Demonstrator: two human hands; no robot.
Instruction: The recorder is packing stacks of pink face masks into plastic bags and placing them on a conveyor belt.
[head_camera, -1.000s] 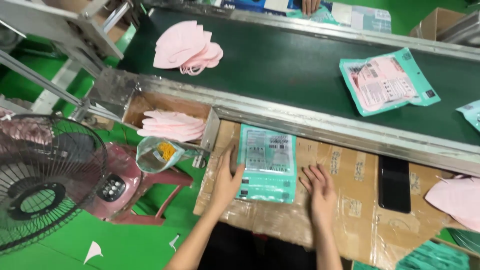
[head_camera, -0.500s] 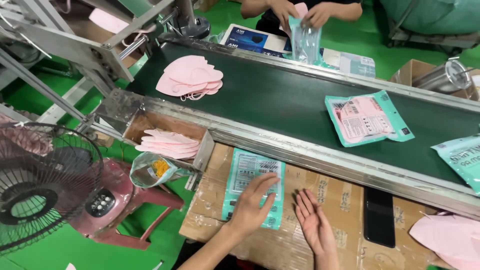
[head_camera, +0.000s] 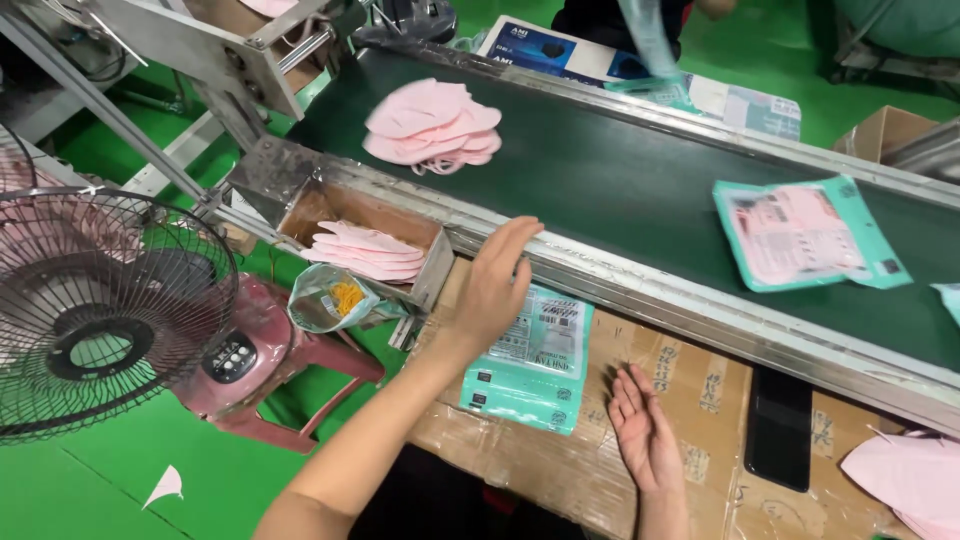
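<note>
So the left hand (head_camera: 497, 283) is lifted off the cardboard-covered worktable (head_camera: 700, 400), fingers loosely spread and holding nothing, hovering right at the table's far edge where it meets the metal rail of the dark green conveyor belt (head_camera: 620, 180). It's over the top left corner of the stack of flat teal printed packets (head_camera: 535, 365), which sits on the cardboard near the table's left end. The right hand (head_camera: 643, 432) lies flat and open on the cardboard just beside the stack's right edge, also holding nothing.

Just left of the raised hand there's an open metal tray (head_camera: 300, 190) hung off the belt's near rail, with a pile of pink face masks (head_camera: 365, 252) in it. A second heap of loose pink masks (head_camera: 432, 125) is on the belt itself, near its left end. Further right on the belt lies a sealed teal pack with pink masks inside (head_camera: 805, 233).

On the table's right side there's a black phone (head_camera: 781, 427) lying flat, and more pink masks (head_camera: 910, 480) at the right corner. Down on the green floor at left stands a pink fan with a wire grille (head_camera: 105, 310).
</note>
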